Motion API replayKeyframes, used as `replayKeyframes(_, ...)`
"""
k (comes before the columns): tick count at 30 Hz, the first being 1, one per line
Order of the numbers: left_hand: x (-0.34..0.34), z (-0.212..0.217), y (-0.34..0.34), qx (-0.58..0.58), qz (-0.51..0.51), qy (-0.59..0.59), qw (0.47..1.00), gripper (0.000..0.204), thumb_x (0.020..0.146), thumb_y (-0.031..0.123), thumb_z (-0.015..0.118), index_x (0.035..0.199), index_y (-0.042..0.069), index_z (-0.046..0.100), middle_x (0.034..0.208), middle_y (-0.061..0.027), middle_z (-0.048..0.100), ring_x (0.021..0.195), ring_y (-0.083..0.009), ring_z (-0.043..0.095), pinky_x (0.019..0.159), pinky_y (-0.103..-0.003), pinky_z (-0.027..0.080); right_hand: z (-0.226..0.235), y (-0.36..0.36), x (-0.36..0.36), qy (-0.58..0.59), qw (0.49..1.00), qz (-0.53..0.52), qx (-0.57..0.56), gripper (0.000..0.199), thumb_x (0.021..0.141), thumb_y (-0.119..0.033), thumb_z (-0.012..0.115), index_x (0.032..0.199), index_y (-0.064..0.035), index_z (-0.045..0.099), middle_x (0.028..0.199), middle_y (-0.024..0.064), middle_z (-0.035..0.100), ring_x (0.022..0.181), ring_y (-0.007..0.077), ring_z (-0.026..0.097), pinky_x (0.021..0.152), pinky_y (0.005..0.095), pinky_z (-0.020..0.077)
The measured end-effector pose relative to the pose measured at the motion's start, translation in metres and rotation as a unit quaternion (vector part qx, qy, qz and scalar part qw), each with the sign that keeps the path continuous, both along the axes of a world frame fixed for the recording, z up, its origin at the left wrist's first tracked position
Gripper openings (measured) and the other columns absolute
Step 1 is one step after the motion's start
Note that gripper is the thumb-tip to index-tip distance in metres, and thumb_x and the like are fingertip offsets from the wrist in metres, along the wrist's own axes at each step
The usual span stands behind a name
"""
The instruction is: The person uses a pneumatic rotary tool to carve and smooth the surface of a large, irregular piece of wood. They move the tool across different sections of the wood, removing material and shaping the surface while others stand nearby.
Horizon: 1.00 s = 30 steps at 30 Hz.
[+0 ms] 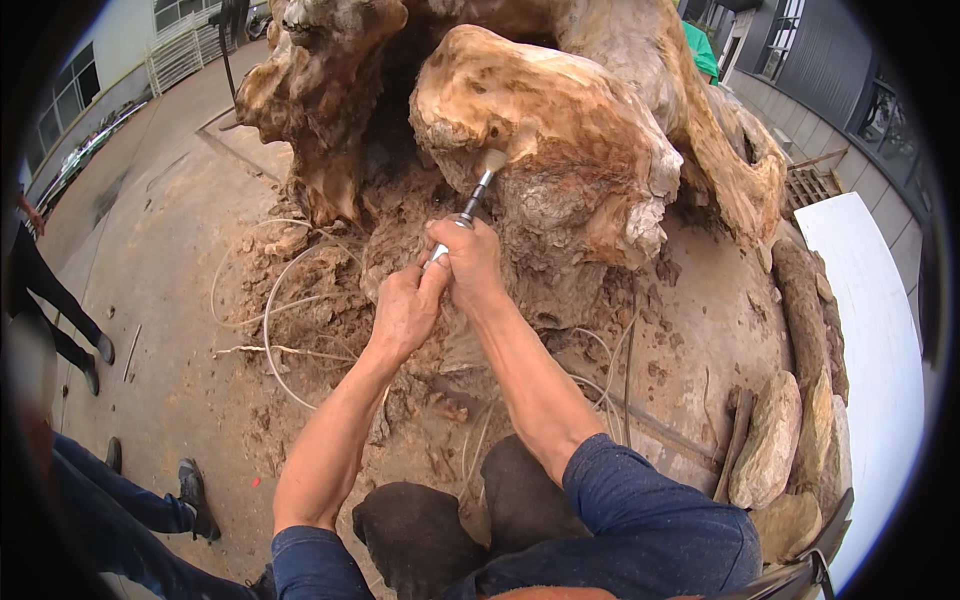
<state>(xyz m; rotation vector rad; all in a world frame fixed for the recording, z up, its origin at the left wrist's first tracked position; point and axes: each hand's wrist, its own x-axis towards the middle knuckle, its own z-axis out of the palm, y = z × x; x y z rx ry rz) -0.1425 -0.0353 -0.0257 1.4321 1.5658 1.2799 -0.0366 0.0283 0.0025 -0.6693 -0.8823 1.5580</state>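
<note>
A large gnarled tree stump (570,120) stands in front of me, its upper faces smooth and orange-brown and its lower parts rough with bark. My right hand (472,262) is wrapped around a slim silver and black handheld power tool (476,197), nearer its front. Just behind and to the left, my left hand (404,312) closes on the tool's rear end. The tool's pale, blurred tip (494,160) meets the stump's face under a bulging rounded part; whether it spins, I cannot tell.
Clear hoses (268,325) loop over wood debris (260,375) on the concrete. Split logs (770,440) and a white panel (865,330) lie at right. People's legs and shoes (195,495) stand at left. A wooden pallet (812,187) sits at far right.
</note>
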Motion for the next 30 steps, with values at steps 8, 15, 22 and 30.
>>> replayKeyframes(8,0.006,0.014,0.002,-0.009,-0.009,0.014,1.000,0.069,0.104,0.054,0.056,0.095,-0.013,0.072,0.065,-0.0153,0.063,0.064,-0.0235,0.062,0.062,-0.041,0.049,0.008,0.004,0.004,0.000,1.000,-0.024,0.001,0.015,0.083,-0.007,0.072,0.082,-0.0037,0.057,0.067,0.0042,0.057,0.055,0.0160,0.059,0.056,0.0322,0.0517)
replayKeyframes(15,-0.003,-0.003,0.002,-0.027,-0.010,-0.021,0.999,0.068,0.104,0.054,0.058,0.089,-0.011,0.070,0.064,-0.0079,0.060,0.063,-0.0169,0.058,0.058,-0.038,0.047,-0.007,0.006,0.002,-0.016,1.000,0.003,-0.004,0.017,0.084,-0.007,0.073,0.090,-0.0029,0.057,0.074,0.0047,0.059,0.059,0.0161,0.060,0.058,0.0326,0.0537)
replayKeyframes(22,-0.001,-0.001,0.002,-0.020,-0.021,-0.044,0.999,0.065,0.105,0.052,0.057,0.084,-0.008,0.067,0.063,-0.0058,0.058,0.061,-0.0135,0.055,0.056,-0.035,0.044,-0.009,0.008,0.003,-0.023,1.000,-0.005,0.009,0.016,0.086,-0.008,0.073,0.092,-0.0011,0.060,0.079,0.0064,0.061,0.064,0.0181,0.063,0.061,0.0335,0.0554)
replayKeyframes(30,0.002,-0.002,-0.019,-0.013,-0.053,-0.103,0.993,0.056,0.108,0.054,0.055,0.088,0.002,0.060,0.066,-0.0018,0.055,0.045,-0.0083,0.045,0.041,-0.025,0.034,-0.002,-0.016,0.006,-0.038,0.998,0.011,0.038,0.019,0.086,-0.010,0.073,0.092,-0.0029,0.057,0.075,0.0053,0.059,0.062,0.0173,0.063,0.061,0.0336,0.0553)
